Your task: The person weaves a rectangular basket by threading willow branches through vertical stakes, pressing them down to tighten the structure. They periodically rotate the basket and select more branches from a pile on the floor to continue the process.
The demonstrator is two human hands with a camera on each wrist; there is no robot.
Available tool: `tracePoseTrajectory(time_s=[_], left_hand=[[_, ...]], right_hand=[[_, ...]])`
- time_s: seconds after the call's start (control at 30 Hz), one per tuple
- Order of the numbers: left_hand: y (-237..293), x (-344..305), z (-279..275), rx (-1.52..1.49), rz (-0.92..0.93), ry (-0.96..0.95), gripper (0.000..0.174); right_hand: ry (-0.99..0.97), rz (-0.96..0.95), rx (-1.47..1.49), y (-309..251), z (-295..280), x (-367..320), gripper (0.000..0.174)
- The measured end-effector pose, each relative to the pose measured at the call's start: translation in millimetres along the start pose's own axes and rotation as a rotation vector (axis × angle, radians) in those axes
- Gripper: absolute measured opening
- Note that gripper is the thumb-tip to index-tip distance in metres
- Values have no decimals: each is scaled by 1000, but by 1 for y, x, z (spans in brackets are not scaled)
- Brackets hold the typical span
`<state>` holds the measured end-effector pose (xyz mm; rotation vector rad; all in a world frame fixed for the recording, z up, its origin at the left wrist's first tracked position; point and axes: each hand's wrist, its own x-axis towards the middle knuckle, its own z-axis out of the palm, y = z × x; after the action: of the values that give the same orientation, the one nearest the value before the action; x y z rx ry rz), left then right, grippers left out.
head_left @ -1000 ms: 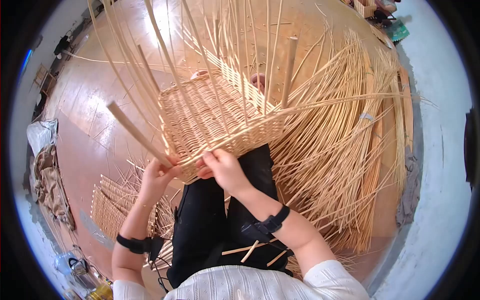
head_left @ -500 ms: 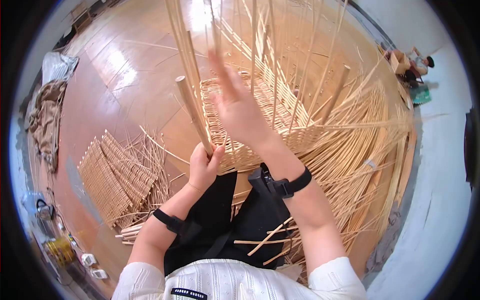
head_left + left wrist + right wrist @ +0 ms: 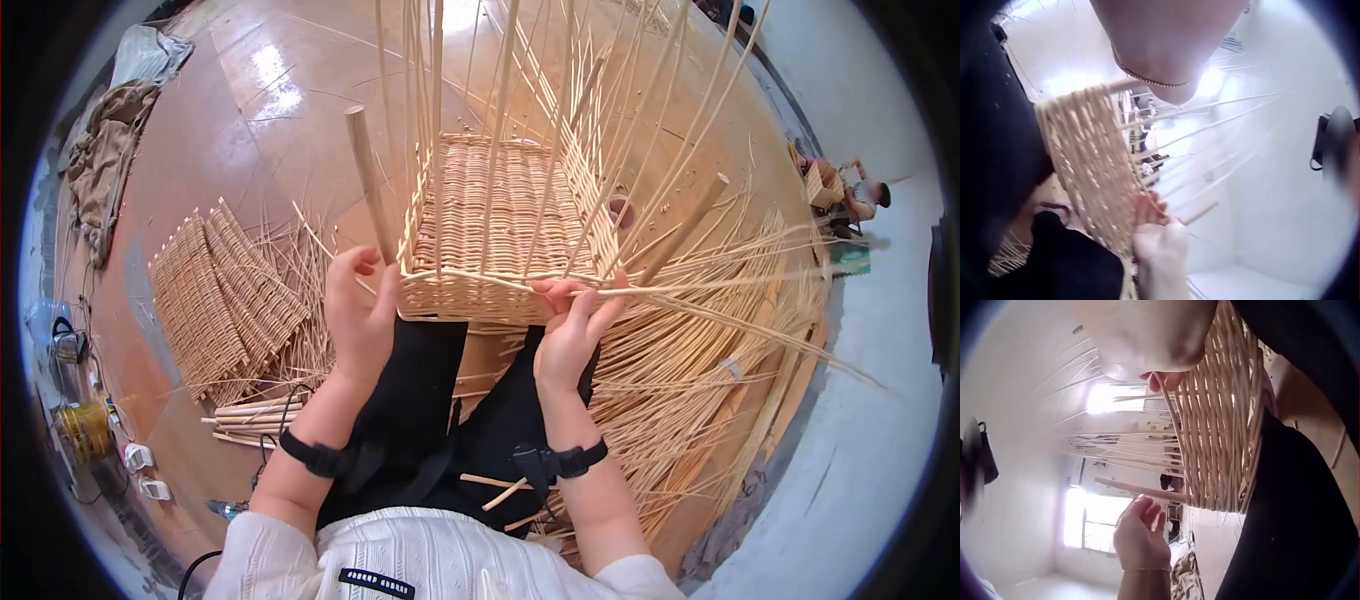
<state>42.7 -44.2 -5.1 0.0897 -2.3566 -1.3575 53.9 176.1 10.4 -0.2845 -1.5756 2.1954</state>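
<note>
A rectangular wicker basket [image 3: 480, 295], with tall thin stakes rising from its walls, sits over the person's knees in the head view. My right hand [image 3: 570, 345] is at the right end of the near rim, pinching a long wicker rod [image 3: 720, 284] that trails off to the right. In the right wrist view, the rod comes out from under its fingers along the rim. My left hand [image 3: 358, 320] is beside the near left corner, fingers loosely bent, close to the thick corner post [image 3: 365, 170]. Its fingertips appear next to that post in the right wrist view.
Another thick post [image 3: 690, 225] stands at the near right corner. A large bundle of wicker rods [image 3: 700, 370] spreads over the floor at right. Flat woven panels [image 3: 225, 300] lie at left, near cut sticks [image 3: 255, 420]. Another person [image 3: 862, 195] is far right.
The right hand has gone from the near left corner, up over the basket, to the right end of the near rim. The left hand, which gripped the left post, has loosened from it.
</note>
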Motion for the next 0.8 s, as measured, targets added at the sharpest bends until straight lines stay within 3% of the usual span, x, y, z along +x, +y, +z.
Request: tracePoseTrajectory(time_s=[0.03,0.1,0.13,0.17,0.23,0.27,0.3,0.37,0.43,0.5,0.53,0.6,0.67,0.7,0.77,0.8], left_hand=[[12,-1,2,2,-6,-3,44],[47,-6,24,-90,3,-319,40],[44,-5,47,36,94,-366,30],[35,3,56,25,103,-365,30],[24,14,68,79,64,-621,28],[21,11,74,23,7,-583,26],[21,5,77,17,4,-589,26],[21,-1,82,85,98,-407,25],[21,-8,86,134,85,-347,28],[21,-6,83,162,51,-280,27],[21,1,78,168,53,-264,27],[16,12,66,80,-121,-438,27],[0,12,71,-41,-188,-440,27],[-6,13,76,-172,-235,-444,28],[2,17,73,-88,-273,-474,29],[11,19,69,-27,-267,-465,29]], right_hand=[[2,6,-3,3,-1,-6,43],[71,123,45,7,-3,-14,32],[86,146,99,7,-4,-18,21],[86,133,96,-1,-11,-16,21],[106,289,8,-31,-35,-5,22],[26,168,-172,-38,-47,1,18],[32,169,-180,-42,-43,4,18],[-294,-133,-815,-59,-16,24,23],[-431,-673,-1109,-70,44,41,41],[-354,-970,-1250,-56,93,77,61],[-359,-982,-1237,-64,100,76,61],[-529,-231,-533,-82,105,65,62],[-338,-338,-367,-60,63,47,57],[-334,-327,-376,-47,42,37,57],[-56,-212,-315,-32,7,23,51],[-45,-215,-384,-30,6,12,50]])
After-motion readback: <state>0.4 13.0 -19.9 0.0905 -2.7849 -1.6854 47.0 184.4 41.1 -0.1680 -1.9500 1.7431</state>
